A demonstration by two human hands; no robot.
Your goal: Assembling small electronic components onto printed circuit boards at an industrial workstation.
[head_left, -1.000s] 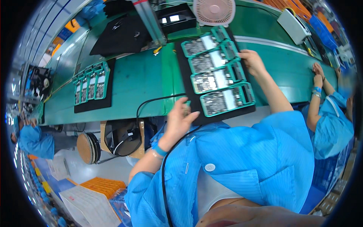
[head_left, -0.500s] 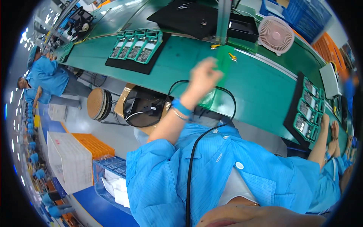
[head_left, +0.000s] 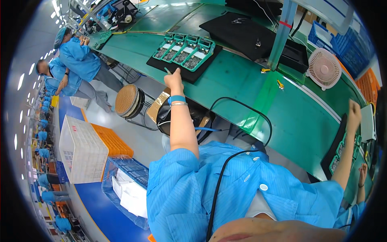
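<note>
My left hand, with a blue band at the wrist, is at the near edge of the green table. Its fingers are closed on a small thin green stick. Just beyond it, a row of circuit boards in green frames lies on a black mat. Far to the right, my right hand is raised with its fingers curled closed; whether it holds anything cannot be made out. Below it, partly behind my forearm, more green-framed boards rest on a second black mat.
A black cable loops over the table and down my front. A metal post, a pink fan and a black tray stand at the back. A stool is beside the table; another person's hand shows at right.
My left hand has moved left from mid-table to beside the left row of boards. My right hand has lifted away from the right boards. The whole view has shifted.
</note>
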